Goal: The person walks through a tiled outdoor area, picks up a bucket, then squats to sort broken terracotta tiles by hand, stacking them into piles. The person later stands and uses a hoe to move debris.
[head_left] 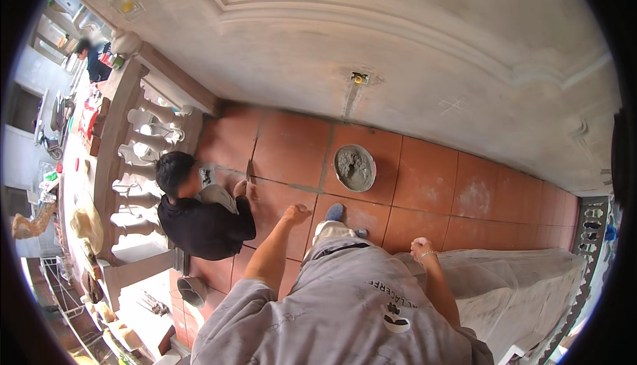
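My left hand (pixel 296 214) hangs over the terracotta tiles in front of me, its fingers curled in loosely, and nothing shows in it. My right hand (pixel 421 247), with a bracelet at the wrist, is curled too, close to the pale ledge on my right; I see nothing in it. Ahead of my feet a round bucket (pixel 355 168) of wet grey mortar stands on the floor, out of contact with both hands. To the left a co-worker in black (pixel 202 222) crouches, holding what looks like a trowel (pixel 249 169) upright over the tiles.
A plastered wall (pixel 411 46) with moulding and an electrical box (pixel 359 78) rises ahead. Balusters (pixel 142 199) line the left side, where an overturned-looking grey bucket (pixel 192 291) lies behind the co-worker. A pale covered ledge (pixel 504 279) runs along my right.
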`<state>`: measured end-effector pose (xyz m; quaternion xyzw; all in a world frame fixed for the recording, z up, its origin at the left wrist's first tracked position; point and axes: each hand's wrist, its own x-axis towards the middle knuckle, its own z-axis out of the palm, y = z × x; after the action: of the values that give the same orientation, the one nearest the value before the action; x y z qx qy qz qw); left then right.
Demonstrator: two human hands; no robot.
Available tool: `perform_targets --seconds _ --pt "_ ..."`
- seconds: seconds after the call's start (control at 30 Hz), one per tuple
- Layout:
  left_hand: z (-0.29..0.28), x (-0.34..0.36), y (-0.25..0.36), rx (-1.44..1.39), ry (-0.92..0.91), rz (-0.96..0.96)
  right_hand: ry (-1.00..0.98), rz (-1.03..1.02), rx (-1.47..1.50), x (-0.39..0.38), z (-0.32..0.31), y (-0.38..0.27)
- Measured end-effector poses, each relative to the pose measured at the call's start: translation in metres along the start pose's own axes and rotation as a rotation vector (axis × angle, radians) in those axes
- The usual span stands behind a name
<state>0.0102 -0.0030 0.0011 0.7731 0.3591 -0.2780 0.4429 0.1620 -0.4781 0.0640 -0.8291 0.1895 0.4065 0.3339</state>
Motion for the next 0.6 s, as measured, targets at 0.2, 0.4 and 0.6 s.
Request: perform_targets --seconds 0.2,0.4,0.6 --pt "0.003 0.005 -0.001 0.018 0.039 0.026 0.001 -0.007 0.007 -0.010 0.000 -0.005" --pt "0.003 0.007 0.001 0.043 0.061 0.034 -0.024 0.009 0.090 -0.017 -0.002 -0.005" --pt "0.003 0.006 0.007 0.079 0.037 0.008 -0.039 -0.001 0.021 -0.003 -0.007 0.005"
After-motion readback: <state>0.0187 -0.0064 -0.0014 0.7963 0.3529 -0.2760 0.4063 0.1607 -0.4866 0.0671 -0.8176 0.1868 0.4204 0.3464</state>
